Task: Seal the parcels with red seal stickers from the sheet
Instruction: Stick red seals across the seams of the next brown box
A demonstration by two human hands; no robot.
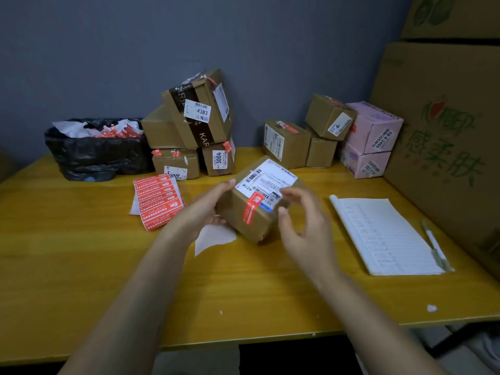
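Looked down on a wide yellow table (81, 253). Saw huge brown cartons (438, 131) stacked along its right side. Found a bin with a black bag (94, 155) at the back left, full of white and red paper scraps. Spotted a leaning pile of brown parcels (194, 123) just beside the bin, some with red seals on. Saw more brown parcels (286, 142) at the back right, touching two pink boxes (373, 131) stacked one on the other. Noticed an open lined notebook (384, 236) lying flat on the right. Found one parcel (257, 228) in the middle, tipped to one side, white label up. Saw the sheet of red seal stickers (158, 198) lying flat to its left, in front of the pile. Spotted a white piece of paper (213, 239) on the table, partly under the parcel. Gripped the parcel with the left hand (208, 209), thumb on the top edge, fingers curled below. Had the right hand (305, 234) close to the parcel's right side, fingers loosely bent and apart, holding nothing; could not tell whether touching. Saw a pen (434, 244) along the notebook's right edge. Found one red seal sticker (253, 208) stuck over the parcel's near edge, partly on the label, partly on the brown side. Spotted a tiny white scrap (431, 308) near the table's front right.
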